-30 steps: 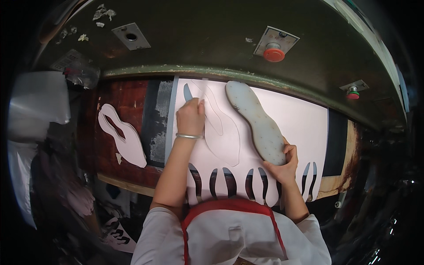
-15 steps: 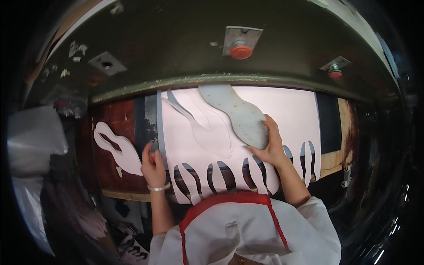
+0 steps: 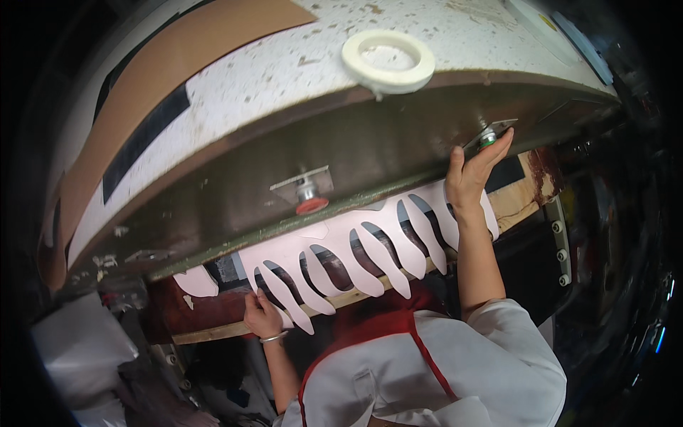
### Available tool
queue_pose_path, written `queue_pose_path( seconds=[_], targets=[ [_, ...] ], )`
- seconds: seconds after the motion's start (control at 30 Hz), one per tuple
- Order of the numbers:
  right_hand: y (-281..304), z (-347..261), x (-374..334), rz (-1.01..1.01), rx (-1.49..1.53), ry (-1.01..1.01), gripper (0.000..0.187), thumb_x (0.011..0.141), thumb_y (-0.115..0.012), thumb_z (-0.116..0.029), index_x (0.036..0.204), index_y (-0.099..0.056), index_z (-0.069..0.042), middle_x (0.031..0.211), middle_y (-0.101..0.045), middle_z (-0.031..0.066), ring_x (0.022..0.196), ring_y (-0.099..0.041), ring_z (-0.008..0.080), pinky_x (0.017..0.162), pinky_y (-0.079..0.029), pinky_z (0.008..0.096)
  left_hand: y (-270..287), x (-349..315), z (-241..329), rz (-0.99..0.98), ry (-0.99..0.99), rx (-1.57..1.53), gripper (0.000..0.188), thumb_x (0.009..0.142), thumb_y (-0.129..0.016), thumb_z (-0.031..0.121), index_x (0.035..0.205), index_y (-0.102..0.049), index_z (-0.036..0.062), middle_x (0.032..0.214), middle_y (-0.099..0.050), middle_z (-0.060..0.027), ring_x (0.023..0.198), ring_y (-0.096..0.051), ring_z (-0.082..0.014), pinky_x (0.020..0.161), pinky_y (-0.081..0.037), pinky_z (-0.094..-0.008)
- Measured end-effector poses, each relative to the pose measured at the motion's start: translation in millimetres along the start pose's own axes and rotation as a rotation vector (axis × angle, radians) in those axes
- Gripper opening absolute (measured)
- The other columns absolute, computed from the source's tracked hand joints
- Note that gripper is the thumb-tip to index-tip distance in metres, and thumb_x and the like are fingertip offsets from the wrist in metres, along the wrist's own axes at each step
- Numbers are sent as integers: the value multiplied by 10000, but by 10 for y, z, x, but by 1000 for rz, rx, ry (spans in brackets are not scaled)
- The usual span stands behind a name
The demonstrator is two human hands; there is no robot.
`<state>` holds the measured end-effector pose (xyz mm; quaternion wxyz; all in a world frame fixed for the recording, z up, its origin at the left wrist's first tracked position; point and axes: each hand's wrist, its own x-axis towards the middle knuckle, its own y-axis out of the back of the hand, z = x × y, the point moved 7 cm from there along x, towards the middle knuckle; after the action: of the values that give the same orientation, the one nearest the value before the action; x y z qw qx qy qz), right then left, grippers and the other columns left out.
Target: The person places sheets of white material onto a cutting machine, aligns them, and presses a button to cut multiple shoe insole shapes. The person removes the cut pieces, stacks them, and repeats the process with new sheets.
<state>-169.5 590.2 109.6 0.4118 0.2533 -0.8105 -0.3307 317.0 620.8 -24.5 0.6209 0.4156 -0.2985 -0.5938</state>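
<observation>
The green button (image 3: 486, 141) sat on a small square metal plate on the dark underside of the press head, right at the fingertips of the raised right hand (image 3: 471, 174), which reached up and touched it. The white cut-out sheet (image 3: 356, 245) lay flat on the board between the two hands, its near edge left as a row of long, pointed, leaf-shaped strips with dark gaps between them. Its right end passed just behind the right wrist; its left end reached the left hand (image 3: 262, 317), whose fingers gripped the board's edge at the lowest strip. The sheet's far side ran out of sight under the press head.
</observation>
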Motion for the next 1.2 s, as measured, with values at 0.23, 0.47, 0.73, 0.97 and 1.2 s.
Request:
queue_pose_path(
  seconds=[0.23,0.47,0.73,0.97,1.2],
  targets=[
    [409,446,-138,-229,-167,8,917,819,-659,-280,1429,-96,111,1472,-172,317,1360,-203,450,1124,-159,465,81,-31,100,-56,41,-21,246,920,-549,247,776,-571,49,618,-583,-194,557,-575,-401,501,-414,-481],
    [970,1560,-1177,-332,-250,-700,352,852,-635,-306,1021,-660,1,895,-673,219,851,-657,368,759,-501,405,55,-208,-202,-114,245,-88,278,897,-578,249,727,-581,29,612,-577,-191,551,-553,-394,517,-414,-465],
    [1320,1668,-1623,-324,-52,-675,228,869,-594,-185,952,-633,24,800,-637,200,776,-603,377,744,-467,456,111,-606,-376,-7,125,-163,288,910,-561,223,711,-551,15,649,-565,-211,615,-540,-404,568,-405,-483],
    [463,477,-1388,-200,122,-43,556,689,-741,-123,1199,-558,0,1094,-563,189,1063,-494,359,931,-395,452,-87,-776,-569,-29,113,-150,272,885,-582,272,749,-563,37,618,-582,-200,580,-578,-416,532,-427,-496],
    [-329,-766,-2007,-487,70,233,808,562,-839,-279,1284,-524,-103,1246,-479,230,1146,-424,450,947,-423,442,-252,-903,-727,0,81,14,289,880,-586,339,792,-593,63,637,-613,-191,590,-610,-399,524,-446,-488]
  ],
)
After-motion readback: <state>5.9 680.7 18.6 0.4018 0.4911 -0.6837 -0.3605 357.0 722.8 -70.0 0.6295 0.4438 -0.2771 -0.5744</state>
